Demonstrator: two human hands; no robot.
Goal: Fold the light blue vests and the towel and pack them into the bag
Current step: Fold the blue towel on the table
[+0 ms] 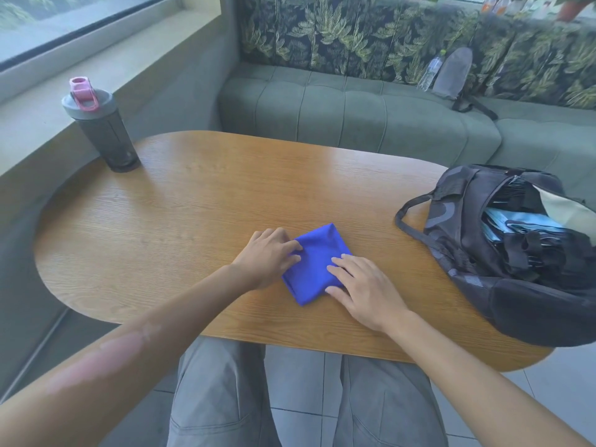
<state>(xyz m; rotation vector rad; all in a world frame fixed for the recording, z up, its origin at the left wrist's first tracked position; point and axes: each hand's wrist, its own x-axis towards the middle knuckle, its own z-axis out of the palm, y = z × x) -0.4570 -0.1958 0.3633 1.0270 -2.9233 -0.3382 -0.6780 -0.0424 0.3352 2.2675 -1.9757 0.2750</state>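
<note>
Both hands flat on the towel point(314, 264), nothing gripped. Left hand point(269, 258) sits at the towel's left edge, fingers straight-ish and pointing right, tips pressing the cloth; can't tell if the thumb is tucked under a fold. Right hand point(364, 290) lies on the towel's right/near edge, fingers extended toward upper left, palm down, partly on cloth, partly on the table point(193, 204). Towel is deep blue, folded into a small, roughly square pad, rotated so it reads as a diamond: one corner points away toward the bench point(354, 104), the opposite corner toward the person. Slightly longer along that far–near diagonal, running from upper right to lower left. It lies near the table's near edge, about centre. Bag point(503, 253) is well apart to the right, on the table's right end, zip open, mouth facing up and left; light blue vests point(516, 224) already inside, folded. Strap loops out to the left. Shaker bottle point(101, 124) with pink cap stands upright at the far left corner by the window ledge.
</note>
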